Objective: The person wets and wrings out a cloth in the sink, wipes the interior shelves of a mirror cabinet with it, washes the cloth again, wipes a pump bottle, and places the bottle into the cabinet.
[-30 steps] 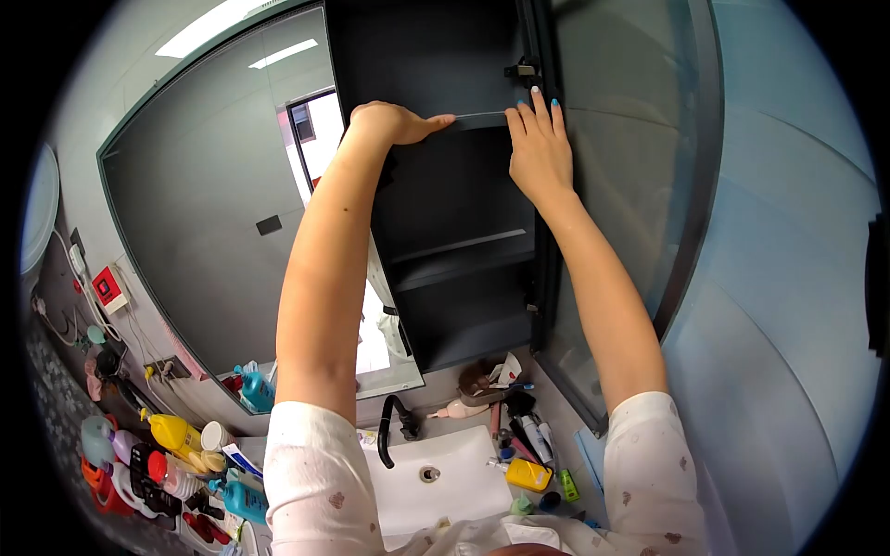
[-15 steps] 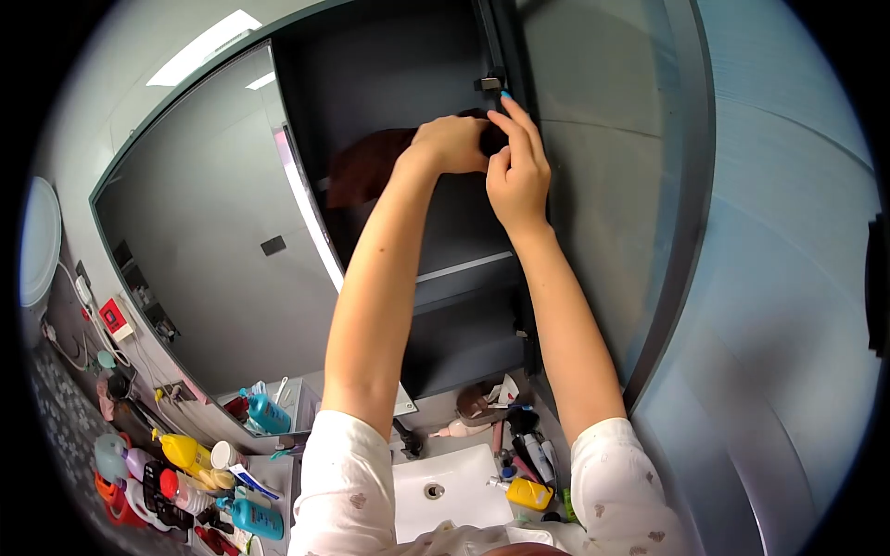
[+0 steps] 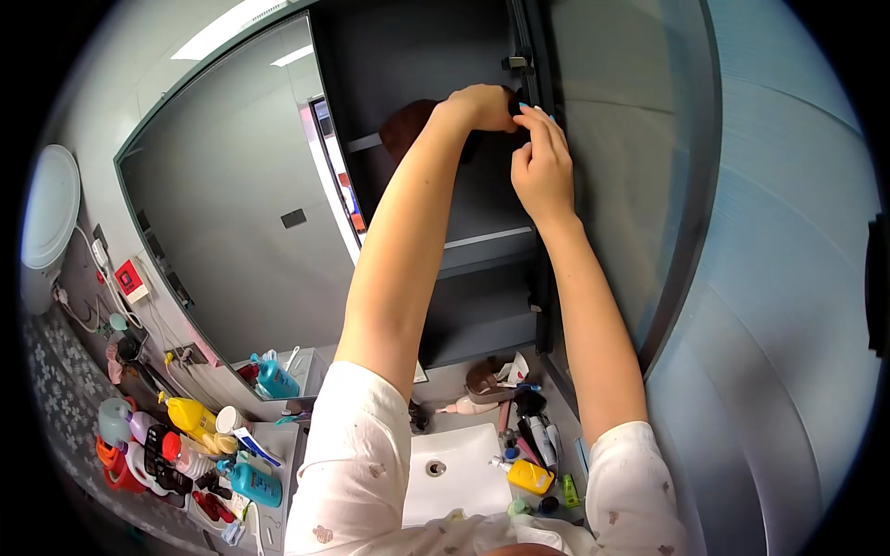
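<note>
Maroon cloth (image 3: 408, 128) near twelve o'clock, by the shelf (image 3: 365, 143), seems handled by the left hand (image 3: 482, 107) — calling for care beside the hinge (image 3: 516, 63) — though whether its grip or the right hand (image 3: 545, 171) pinches, I cannot tell.

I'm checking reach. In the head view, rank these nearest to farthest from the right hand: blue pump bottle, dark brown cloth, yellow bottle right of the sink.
From the right hand:
1. Dark brown cloth: to its left, at the left hand.
2. Yellow bottle: well below, right of the sink.
3. Blue pump bottle: down and left, beyond the sink.
</note>
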Motion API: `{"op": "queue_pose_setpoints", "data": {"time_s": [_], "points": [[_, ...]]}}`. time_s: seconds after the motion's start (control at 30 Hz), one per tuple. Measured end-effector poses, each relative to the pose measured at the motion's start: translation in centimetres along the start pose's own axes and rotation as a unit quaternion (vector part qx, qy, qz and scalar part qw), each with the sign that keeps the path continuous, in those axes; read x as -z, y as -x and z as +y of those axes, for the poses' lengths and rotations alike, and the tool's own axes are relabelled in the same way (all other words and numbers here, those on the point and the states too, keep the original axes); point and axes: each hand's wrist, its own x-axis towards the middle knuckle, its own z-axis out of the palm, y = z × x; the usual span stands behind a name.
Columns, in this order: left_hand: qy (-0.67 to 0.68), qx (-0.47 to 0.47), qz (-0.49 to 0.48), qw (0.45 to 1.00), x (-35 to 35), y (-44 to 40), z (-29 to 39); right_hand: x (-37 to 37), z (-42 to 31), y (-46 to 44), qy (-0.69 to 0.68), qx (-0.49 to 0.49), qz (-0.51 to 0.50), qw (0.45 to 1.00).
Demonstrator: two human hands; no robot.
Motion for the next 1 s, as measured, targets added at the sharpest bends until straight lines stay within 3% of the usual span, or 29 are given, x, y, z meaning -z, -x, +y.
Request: {"op": "queue_pose_setpoints", "data": {"time_s": [0.07,0.27,0.43,0.6,0.63,0.7,0.77,1.0], "points": [[0.013,0.017,0.027,0.999,0.1,1.5,-0.3,0.0,0.3,-0.1,0.018,0.013,0.000,1.000],[-0.165,0.173,0.011,0.971,2.4,8.8,-4.7,0.0,0.3,-0.1,0.023,0.015,-0.009,1.000],[-0.263,0.175,0.000,0.949,2.1,10.1,-5.6,-1.1,-1.3,-0.2,0.009,0.005,-0.018,1.000],[-0.281,0.194,-0.052,0.938,3.1,10.1,-4.4,-4.3,-2.5,-1.8,0.107,0.108,-0.088,0.984],[-0.298,0.189,-0.103,0.930,4.0,10.6,-3.3,-4.5,-2.1,-1.7,0.107,0.108,-0.087,0.985],[-0.315,0.185,-0.151,0.918,4.5,10.2,-2.9,-4.9,-1.2,-1.7,0.109,0.098,-0.189,0.971],[-0.292,0.238,-0.167,0.911,4.3,8.9,-3.3,-5.4,-0.3,-1.5,0.108,0.119,-0.135,0.978],[-0.302,0.246,-0.202,0.899,5.8,8.7,-4.1,-6.1,-0.4,-1.1,0.079,0.109,-0.078,0.988]]}}
